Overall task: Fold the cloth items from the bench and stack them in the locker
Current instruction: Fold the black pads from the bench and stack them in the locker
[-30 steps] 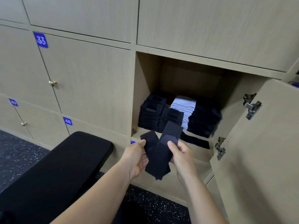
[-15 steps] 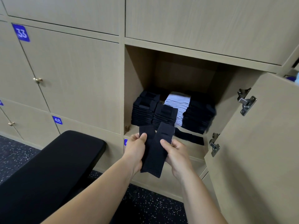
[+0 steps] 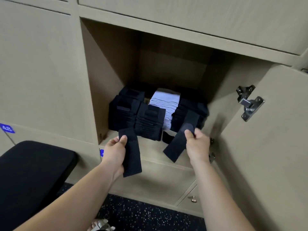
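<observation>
We see that the two dark cloth pieces, which half a second ago lay one over the other between the hands, are now pulled apart; each hand has its own piece. The left hand pinches the left strip near its upper end, thumb on the front and the other fingers curled behind it; this strip hangs almost straight down. The right hand grips the right strip above its middle, thumb and fingers closed on it; this strip is tilted, its upper end reaching toward the piles and its lower end pointing down and to the left. Both strips are in front of the locker, at its lower edge; neither rests on a pile. Inside, the dark stacks and the white stack stand close together on the compartment floor; one loose dark piece lies before them. The door stands open at the right; the bench is at the lower left. We judge that the separation prepares the pieces to be handled one at a time; the stacking of these two is not yet done.
</observation>
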Demonstrator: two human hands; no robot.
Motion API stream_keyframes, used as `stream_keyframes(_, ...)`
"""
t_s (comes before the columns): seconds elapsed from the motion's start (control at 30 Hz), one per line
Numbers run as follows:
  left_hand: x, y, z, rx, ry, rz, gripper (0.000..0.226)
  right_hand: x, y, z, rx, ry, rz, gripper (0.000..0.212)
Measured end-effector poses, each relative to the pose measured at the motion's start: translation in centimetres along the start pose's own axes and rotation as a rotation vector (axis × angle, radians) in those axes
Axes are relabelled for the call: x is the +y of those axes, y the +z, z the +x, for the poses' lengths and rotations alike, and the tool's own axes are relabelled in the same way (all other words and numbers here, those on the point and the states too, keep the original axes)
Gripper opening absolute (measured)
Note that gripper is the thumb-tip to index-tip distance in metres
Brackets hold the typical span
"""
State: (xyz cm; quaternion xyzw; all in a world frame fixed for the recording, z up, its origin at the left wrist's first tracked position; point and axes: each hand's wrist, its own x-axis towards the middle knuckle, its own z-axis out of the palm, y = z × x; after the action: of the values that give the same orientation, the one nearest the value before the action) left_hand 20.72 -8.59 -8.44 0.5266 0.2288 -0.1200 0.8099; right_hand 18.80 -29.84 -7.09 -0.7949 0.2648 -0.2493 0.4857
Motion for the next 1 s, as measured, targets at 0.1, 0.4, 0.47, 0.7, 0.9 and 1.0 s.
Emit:
stream_keyframes(0.1, 0.1, 1.0, 1.5, -0.037, 0.009, -0.014, 0.01, 0.3, 0.3, 3.1, 0.09, -0.232, -0.428, 0.024)
stream_keyframes(0.4, -1.2, -0.5, 4.7, -0.088, -0.038, 0.001, 0.015, 6.1, 4.5, 7.3, -0.105, -0.493, -1.153, 0.051)
stream_keyframes(0.47, -1.7, -1.0, 5.1, -0.109, -0.043, 0.02, 0.015, 7.8, 5.8, 6.8, -0.215, -0.437, -1.164, 0.052)
stream_keyframes(0.7, -2.8, -1.7, 5.9, -0.148, -0.025, 0.038, 0.028, 10.3, 8.1, 5.4, -0.251, -0.377, -1.102, 0.051)
stream_keyframes(0.9, -3.2, -1.8, 6.1, -0.201, -0.035, 0.011, 0.031, 10.0, 8.4, 5.6, -0.188, -0.343, -1.085, 0.047)
stream_keyframes(1.0, -3.2, -2.0, 6.2, -0.216, -0.036, 0.007, 0.033, 10.3, 8.6, 5.3, -0.248, -0.307, -1.088, 0.051)
